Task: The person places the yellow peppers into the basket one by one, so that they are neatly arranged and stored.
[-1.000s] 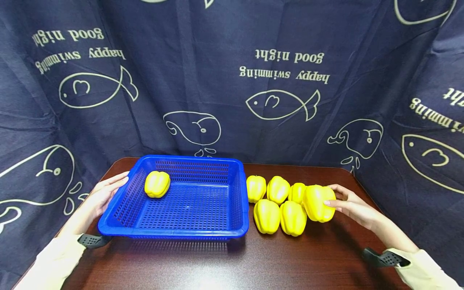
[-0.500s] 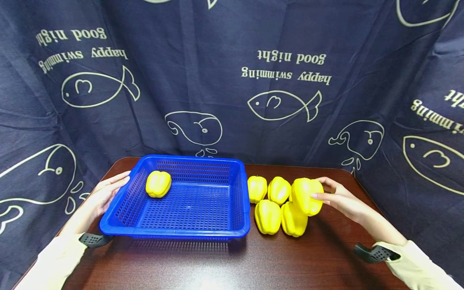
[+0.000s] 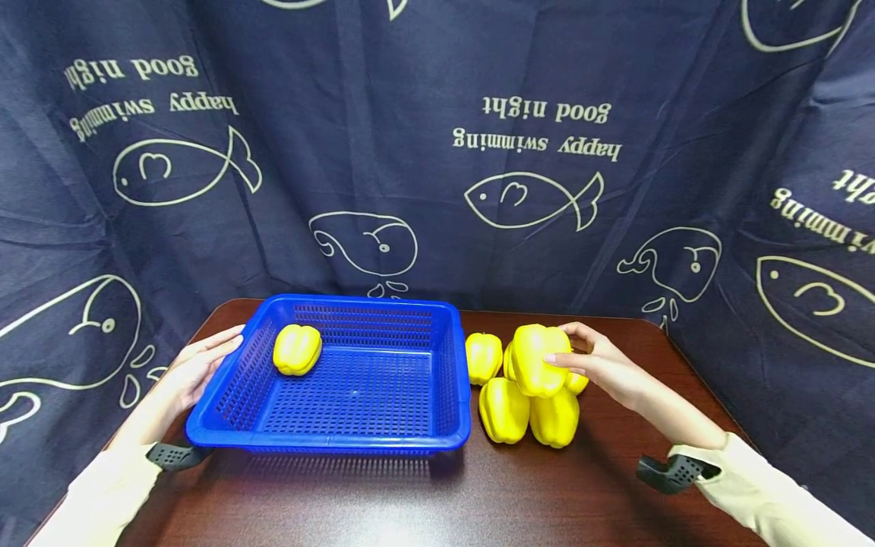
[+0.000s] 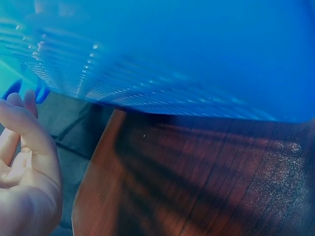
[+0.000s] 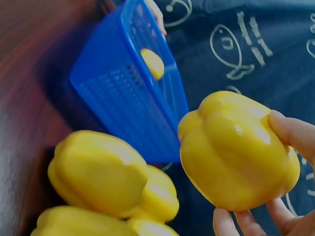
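Observation:
My right hand [image 3: 604, 370] pinches a yellow bell pepper [image 3: 541, 361] between thumb and fingers, raised over the other peppers. In the right wrist view this pepper [image 5: 238, 150] hangs apart from those below. Under and around it stand several more yellow bell peppers, among them a front pepper [image 3: 504, 411] and a back pepper [image 3: 484, 358]; some are partly covered. My left hand [image 3: 198, 370] touches the left rim of a blue plastic basket [image 3: 328, 441] with mostly straight fingers; the left wrist view shows its fingertips at the rim. One yellow bell pepper [image 3: 297, 349] sits inside the basket at the left.
The basket and peppers are on a dark brown wooden table [image 3: 519, 501]. A navy curtain [image 3: 410, 152] with fish and whale drawings hangs close behind and at both sides. The basket's right wall stands close to the leftmost peppers.
My right hand has carried its bell pepper leftward and slightly up, from the right end of the group to above its middle. The left hand and basket have stayed in place.

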Tool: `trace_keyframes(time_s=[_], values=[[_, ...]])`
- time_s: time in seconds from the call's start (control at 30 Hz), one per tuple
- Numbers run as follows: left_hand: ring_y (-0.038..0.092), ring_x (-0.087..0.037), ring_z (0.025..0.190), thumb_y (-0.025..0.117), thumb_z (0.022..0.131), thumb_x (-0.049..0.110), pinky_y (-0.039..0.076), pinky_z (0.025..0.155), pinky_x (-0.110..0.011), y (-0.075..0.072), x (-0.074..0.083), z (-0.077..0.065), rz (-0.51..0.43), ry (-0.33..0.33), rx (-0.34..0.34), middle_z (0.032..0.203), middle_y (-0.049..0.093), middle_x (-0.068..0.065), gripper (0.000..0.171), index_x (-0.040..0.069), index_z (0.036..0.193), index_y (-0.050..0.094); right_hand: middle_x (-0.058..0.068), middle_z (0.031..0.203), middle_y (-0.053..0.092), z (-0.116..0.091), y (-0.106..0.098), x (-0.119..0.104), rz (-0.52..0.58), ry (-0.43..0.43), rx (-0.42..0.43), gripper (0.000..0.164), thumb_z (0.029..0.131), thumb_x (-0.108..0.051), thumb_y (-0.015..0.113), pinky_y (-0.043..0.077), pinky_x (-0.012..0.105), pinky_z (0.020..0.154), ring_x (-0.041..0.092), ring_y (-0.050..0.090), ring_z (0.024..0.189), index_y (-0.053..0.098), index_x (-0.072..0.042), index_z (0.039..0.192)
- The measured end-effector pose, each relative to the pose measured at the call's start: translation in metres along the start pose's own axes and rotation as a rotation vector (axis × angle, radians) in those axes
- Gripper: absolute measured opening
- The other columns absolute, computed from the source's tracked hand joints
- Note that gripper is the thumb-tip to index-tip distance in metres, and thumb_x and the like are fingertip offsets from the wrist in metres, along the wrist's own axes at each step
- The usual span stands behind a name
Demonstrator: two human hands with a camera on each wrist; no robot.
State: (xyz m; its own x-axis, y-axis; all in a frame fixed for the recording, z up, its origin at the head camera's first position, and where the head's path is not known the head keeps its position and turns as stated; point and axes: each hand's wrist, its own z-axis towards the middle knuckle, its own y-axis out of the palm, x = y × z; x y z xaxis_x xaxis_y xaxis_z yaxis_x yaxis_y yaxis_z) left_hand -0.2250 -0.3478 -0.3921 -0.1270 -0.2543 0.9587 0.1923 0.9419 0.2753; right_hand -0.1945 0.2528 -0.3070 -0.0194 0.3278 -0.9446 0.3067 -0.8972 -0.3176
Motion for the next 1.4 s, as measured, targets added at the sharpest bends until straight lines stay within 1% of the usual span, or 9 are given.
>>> trace_keyframes(time_s=[0.13, 0.23, 0.37, 0.5, 0.67, 0.9, 1.1, 1.3, 1.4], values=[[0.070, -0.009, 0.088, 0.044, 0.102, 0.013, 0.058, 0.073, -0.025, 0.001, 0.000, 0.000, -0.028, 0.006, -0.010, 0.101, 0.073, 0.010, 0.032, 0.032, 0.110, 0.068, 0.010, 0.112, 0.056, 0.003, 0.010, -0.007, -0.075, 0.028, 0.021, 0.055, 0.085, -0.023, 0.069, 0.053, 0.033, 0.086, 0.015, 0.060, 0.095, 0.040, -0.001, 0.127], [0.071, -0.009, 0.087, 0.044, 0.102, 0.013, 0.058, 0.072, -0.025, 0.001, 0.000, 0.000, -0.021, -0.003, 0.000, 0.100, 0.073, 0.010, 0.032, 0.033, 0.108, 0.068, 0.012, 0.115, 0.057, 0.006, 0.019, -0.010, -0.103, 0.030, 0.025, 0.056, 0.084, -0.024, 0.070, 0.052, 0.035, 0.088, 0.017, 0.059, 0.099, 0.041, -0.001, 0.127], [0.071, -0.009, 0.087, 0.043, 0.103, 0.013, 0.058, 0.072, -0.025, 0.000, -0.002, -0.001, -0.020, -0.009, -0.008, 0.100, 0.073, 0.010, 0.033, 0.033, 0.108, 0.069, 0.011, 0.115, 0.058, 0.008, 0.029, -0.013, -0.090, 0.012, 0.009, 0.056, 0.084, -0.023, 0.071, 0.052, 0.035, 0.089, 0.017, 0.060, 0.099, 0.043, -0.001, 0.127], [0.070, -0.009, 0.087, 0.042, 0.103, 0.012, 0.058, 0.072, -0.025, 0.000, -0.002, -0.001, -0.034, 0.002, -0.026, 0.101, 0.073, 0.009, 0.034, 0.032, 0.109, 0.069, 0.011, 0.115, 0.058, 0.010, 0.039, -0.020, -0.065, -0.009, -0.002, 0.056, 0.083, -0.022, 0.071, 0.053, 0.033, 0.084, 0.017, 0.062, 0.096, 0.043, -0.001, 0.127], [0.070, -0.008, 0.087, 0.044, 0.102, 0.013, 0.058, 0.072, -0.025, 0.000, -0.001, -0.001, -0.012, 0.002, -0.001, 0.100, 0.073, 0.010, 0.032, 0.033, 0.108, 0.068, 0.014, 0.117, 0.056, 0.015, 0.051, -0.027, -0.041, -0.017, -0.016, 0.057, 0.083, -0.022, 0.071, 0.051, 0.031, 0.078, 0.019, 0.064, 0.093, 0.042, -0.002, 0.127], [0.070, -0.008, 0.088, 0.044, 0.102, 0.012, 0.058, 0.073, -0.024, 0.000, -0.001, -0.001, -0.001, 0.009, 0.009, 0.101, 0.072, 0.012, 0.033, 0.034, 0.108, 0.068, 0.011, 0.114, 0.060, 0.027, 0.071, -0.033, -0.018, -0.059, -0.022, 0.052, 0.081, -0.020, 0.073, 0.052, 0.034, 0.084, 0.019, 0.064, 0.092, 0.046, -0.003, 0.122], [0.070, -0.008, 0.087, 0.046, 0.102, 0.014, 0.058, 0.072, -0.025, 0.002, 0.000, -0.002, 0.010, 0.007, 0.031, 0.100, 0.073, 0.011, 0.030, 0.034, 0.109, 0.068, 0.008, 0.111, 0.061, 0.038, 0.088, -0.043, 0.031, -0.081, -0.037, 0.048, 0.081, -0.016, 0.074, 0.055, 0.033, 0.082, 0.018, 0.063, 0.093, 0.049, -0.004, 0.120], [0.071, -0.008, 0.086, 0.048, 0.101, 0.016, 0.058, 0.072, -0.024, 0.003, 0.000, -0.002, 0.018, 0.002, 0.049, 0.099, 0.073, 0.012, 0.028, 0.035, 0.108, 0.068, 0.011, 0.113, 0.062, 0.048, 0.102, -0.051, 0.053, -0.091, -0.048, 0.048, 0.082, -0.017, 0.073, 0.053, 0.030, 0.084, 0.018, 0.063, 0.092, 0.048, -0.004, 0.121], [0.071, -0.008, 0.087, 0.047, 0.101, 0.016, 0.058, 0.072, -0.024, 0.003, 0.000, -0.002, 0.021, 0.003, 0.053, 0.099, 0.073, 0.012, 0.028, 0.035, 0.108, 0.068, 0.012, 0.114, 0.062, 0.054, 0.108, -0.055, 0.052, -0.086, -0.052, 0.047, 0.082, -0.017, 0.073, 0.053, 0.032, 0.087, 0.020, 0.062, 0.095, 0.050, -0.005, 0.122]])
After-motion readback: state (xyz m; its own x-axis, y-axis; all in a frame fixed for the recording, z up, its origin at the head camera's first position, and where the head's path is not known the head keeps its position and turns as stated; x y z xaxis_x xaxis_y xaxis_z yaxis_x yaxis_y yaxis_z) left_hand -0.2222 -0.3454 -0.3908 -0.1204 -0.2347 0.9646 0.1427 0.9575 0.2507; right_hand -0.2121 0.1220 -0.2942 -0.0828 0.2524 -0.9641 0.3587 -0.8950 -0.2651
